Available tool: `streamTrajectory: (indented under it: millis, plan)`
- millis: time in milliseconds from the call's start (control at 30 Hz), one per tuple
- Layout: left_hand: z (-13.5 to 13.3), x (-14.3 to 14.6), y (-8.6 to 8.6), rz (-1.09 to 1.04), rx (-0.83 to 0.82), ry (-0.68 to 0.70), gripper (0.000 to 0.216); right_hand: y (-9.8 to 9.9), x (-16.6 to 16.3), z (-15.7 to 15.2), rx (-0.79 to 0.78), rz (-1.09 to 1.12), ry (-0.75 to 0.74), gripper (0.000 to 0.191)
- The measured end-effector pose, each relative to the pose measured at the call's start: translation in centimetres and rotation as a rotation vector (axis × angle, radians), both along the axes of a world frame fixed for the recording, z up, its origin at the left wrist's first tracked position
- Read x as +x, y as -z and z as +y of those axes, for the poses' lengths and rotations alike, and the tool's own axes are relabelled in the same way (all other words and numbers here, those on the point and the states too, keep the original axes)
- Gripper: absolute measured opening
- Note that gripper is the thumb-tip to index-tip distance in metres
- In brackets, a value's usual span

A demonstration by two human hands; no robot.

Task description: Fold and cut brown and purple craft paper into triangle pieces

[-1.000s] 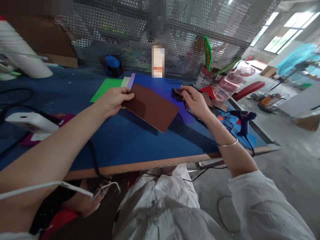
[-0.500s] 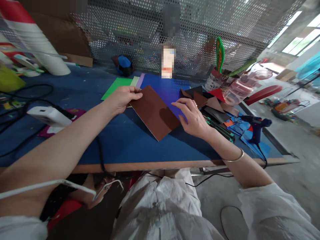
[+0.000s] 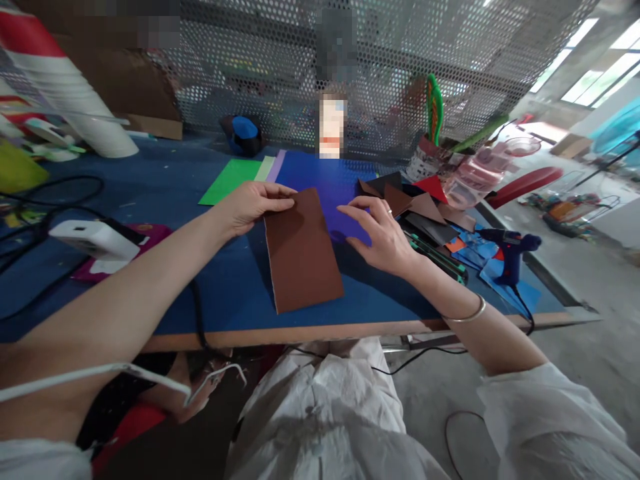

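Note:
A brown sheet of card or craft paper (image 3: 305,253) hangs from my left hand (image 3: 255,207), which pinches its upper left corner between thumb and fingers. Its lower end reaches toward the table's front edge. To the right of the sheet, my right hand (image 3: 377,233) hovers with fingers apart, holding nothing and not touching the sheet. Beneath and behind both hands lies a blue sheet (image 3: 310,170). A green sheet (image 3: 230,180) shows beyond my left wrist, with pale green and lilac edges beside it.
Brown and black scraps (image 3: 425,207), a green-edged cutter (image 3: 440,257) and a blue glue gun (image 3: 513,250) lie to the right. A white device (image 3: 93,237) with black cables sits left. Stacked paper cups (image 3: 80,100) lean at the back left. A perforated metal screen (image 3: 280,67) closes the back.
The brown sheet has turned in my left hand, its lower end swinging left and toward me. My right hand has shifted slightly left, and the sheet no longer reaches its fingers.

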State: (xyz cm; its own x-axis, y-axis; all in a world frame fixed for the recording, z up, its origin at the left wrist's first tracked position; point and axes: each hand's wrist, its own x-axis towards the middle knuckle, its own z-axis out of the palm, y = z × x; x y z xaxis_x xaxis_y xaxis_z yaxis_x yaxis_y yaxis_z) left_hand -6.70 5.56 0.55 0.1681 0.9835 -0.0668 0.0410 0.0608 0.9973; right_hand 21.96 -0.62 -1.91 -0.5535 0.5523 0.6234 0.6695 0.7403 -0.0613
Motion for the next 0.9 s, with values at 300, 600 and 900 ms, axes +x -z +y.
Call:
streamTrajectory:
  millis: [300, 600, 900]
  plan:
    - [-2.4, 2.0, -0.5, 0.093, -0.015, 0.217, 0.024, -0.1, -0.9, -1.1, 0.063, -0.194, -0.12, 0.046]
    - [-2.2, 1.5, -0.7, -0.066, -0.043, 0.326, 0.047, -1.8, -1.0, -2.6, -0.144, -0.261, 0.069, 0.036]
    - [-3.0, 2.1, -0.9, -0.053, -0.182, 0.454, 0.057, -1.9, -1.2, -2.5, -0.101, -0.196, 0.148, 0.041]
